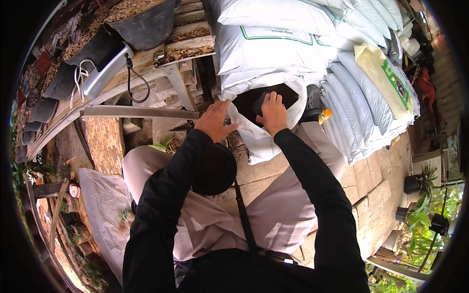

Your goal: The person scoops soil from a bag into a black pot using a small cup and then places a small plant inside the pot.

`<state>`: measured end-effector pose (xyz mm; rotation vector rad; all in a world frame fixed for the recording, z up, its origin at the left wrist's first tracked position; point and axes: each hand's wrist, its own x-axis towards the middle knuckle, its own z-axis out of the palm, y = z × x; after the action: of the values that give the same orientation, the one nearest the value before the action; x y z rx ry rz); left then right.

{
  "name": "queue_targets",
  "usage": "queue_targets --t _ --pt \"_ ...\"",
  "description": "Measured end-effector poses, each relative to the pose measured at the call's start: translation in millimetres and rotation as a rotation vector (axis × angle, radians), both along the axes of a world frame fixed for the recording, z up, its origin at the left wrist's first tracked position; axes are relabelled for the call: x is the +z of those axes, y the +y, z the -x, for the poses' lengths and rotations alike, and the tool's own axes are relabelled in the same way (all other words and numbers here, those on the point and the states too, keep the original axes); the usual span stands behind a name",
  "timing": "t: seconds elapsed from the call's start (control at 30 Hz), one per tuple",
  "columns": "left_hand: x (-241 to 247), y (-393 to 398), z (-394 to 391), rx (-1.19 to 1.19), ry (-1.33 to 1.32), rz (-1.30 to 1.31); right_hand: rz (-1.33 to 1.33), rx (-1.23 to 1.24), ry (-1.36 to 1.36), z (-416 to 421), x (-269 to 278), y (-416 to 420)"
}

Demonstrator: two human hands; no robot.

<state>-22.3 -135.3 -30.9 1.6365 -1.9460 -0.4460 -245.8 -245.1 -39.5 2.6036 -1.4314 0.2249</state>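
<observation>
An opened white sack [263, 146] stands in front of me, its rim folded outward and dark soil [289, 96] inside. Over its mouth, my right hand [274, 115] grips a small black pot [259, 104], which is partly hidden behind the fingers. My left hand [216, 121] is at the sack's left rim with fingers spread and nothing visible in it; whether it touches the plastic I cannot tell. Below my left forearm, a round black container [214, 170] sits between my legs, partly covered by the sleeve.
Full white sacks [271, 51] are stacked behind the opened one, with more [351, 106] to the right. An orange-capped bottle [324, 115] stands by my right knee. At left are a metal bar [141, 112], a silver power strip-like device [106, 73] and a large black planter [143, 27].
</observation>
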Motion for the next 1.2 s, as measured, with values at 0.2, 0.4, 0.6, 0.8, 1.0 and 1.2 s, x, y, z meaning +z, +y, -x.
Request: queue_targets --t 0.2,0.4,0.6,0.8,1.0,1.2 --pt "-5.0 3.2 -0.5 -0.024 -0.006 -0.095 -0.074 0.042 -0.104 -13.2 -11.8 10.0" --pt "-8.6 4.7 2.8 -0.085 -0.036 -0.183 -0.234 0.077 -0.171 -9.9 -24.6 7.0" --pt "-10.3 8.2 5.7 -0.122 0.008 -0.195 -0.809 -0.053 -0.455 11.0 19.8 -14.6" --pt "-3.7 8.0 6.6 -0.109 -0.009 -0.270 -1.138 -0.161 -1.015 35.6 37.8 -22.8" --pt "-16.3 9.2 2.0 -0.115 -0.021 -0.179 -0.966 -0.195 -1.023 54.1 42.9 -30.5" --pt "-10.2 9.6 0.6 -0.084 -0.073 -0.239 -0.780 -0.268 -1.055 58.5 24.5 -35.8"
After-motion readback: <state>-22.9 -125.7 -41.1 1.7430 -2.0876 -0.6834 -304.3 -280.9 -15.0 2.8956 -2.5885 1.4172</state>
